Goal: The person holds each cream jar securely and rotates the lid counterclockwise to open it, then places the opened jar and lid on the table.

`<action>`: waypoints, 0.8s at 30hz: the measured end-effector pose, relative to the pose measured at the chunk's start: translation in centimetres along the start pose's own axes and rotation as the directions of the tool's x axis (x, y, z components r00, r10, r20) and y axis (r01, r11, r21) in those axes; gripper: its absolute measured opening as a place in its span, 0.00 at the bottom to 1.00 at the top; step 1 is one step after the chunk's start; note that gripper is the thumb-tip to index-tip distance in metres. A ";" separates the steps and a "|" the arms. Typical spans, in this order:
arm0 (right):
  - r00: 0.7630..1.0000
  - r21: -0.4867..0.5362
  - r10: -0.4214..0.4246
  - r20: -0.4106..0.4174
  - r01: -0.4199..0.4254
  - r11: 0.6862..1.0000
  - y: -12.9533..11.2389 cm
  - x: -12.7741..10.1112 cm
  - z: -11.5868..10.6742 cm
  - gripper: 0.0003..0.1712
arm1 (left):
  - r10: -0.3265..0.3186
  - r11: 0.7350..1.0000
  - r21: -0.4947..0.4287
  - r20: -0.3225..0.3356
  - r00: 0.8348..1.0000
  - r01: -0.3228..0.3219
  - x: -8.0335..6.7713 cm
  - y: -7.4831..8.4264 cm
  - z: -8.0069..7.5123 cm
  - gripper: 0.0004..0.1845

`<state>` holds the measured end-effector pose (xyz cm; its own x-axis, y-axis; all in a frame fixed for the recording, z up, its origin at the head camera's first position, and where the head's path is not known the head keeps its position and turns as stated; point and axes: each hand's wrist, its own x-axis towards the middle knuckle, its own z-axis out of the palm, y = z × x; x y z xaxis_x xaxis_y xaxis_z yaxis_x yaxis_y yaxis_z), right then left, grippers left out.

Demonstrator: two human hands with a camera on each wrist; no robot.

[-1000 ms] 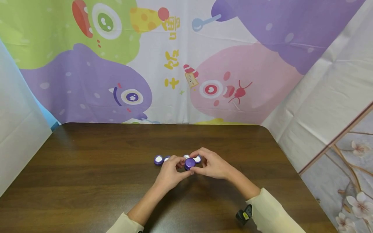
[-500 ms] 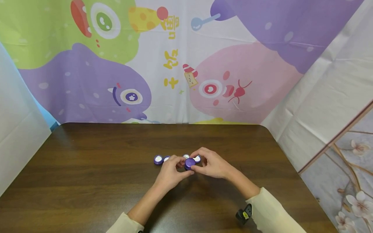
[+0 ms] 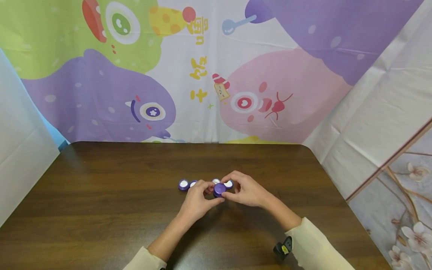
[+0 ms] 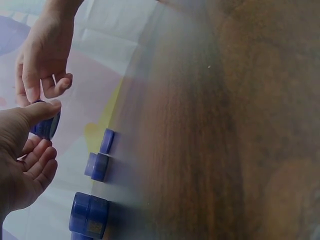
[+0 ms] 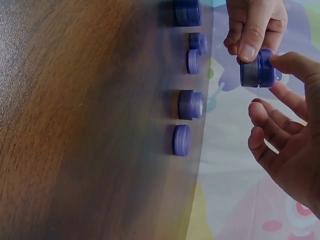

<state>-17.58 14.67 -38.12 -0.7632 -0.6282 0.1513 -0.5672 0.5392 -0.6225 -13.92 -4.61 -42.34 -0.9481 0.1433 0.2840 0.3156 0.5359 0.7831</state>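
Both hands meet above the middle of the dark wooden table (image 3: 101,210) and pinch one small round purple jar (image 3: 219,189) between them. My left hand (image 3: 211,193) holds it from the left with thumb and fingers. From the right, my right hand (image 3: 230,188) grips it with thumb and forefinger. The left wrist view shows the jar (image 4: 46,126) under my left thumb. In the right wrist view the jar (image 5: 257,70) sits between a left fingertip and my right thumb, lifted off the table.
Several more small purple jars and lids with white insides lie in a row behind the hands (image 3: 183,184) (image 3: 228,183) (image 5: 190,104) (image 4: 89,215). A cartoon-printed cloth (image 3: 202,75) hangs behind the table's far edge. White cloth covers both sides.
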 end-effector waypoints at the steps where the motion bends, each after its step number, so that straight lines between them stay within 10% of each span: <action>1: 1.000 0.000 -0.007 0.004 0.007 1.000 0.0 0.0 0.0 0.18 | 0.003 1.000 -0.001 -0.002 1.000 -0.003 0.0 0.0 0.0 0.17; 24: 1.000 0.026 0.013 0.012 -0.014 1.000 0.0 -0.1 -0.1 0.24 | 0.013 1.000 0.003 -0.022 1.000 -0.012 0.0 0.3 0.1 0.15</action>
<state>-17.52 14.83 -38.03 -0.7670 -0.6274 0.1342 -0.5485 0.5327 -0.6445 -13.87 -4.37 -42.14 -0.9429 0.1317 0.3058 0.3272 0.5369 0.7776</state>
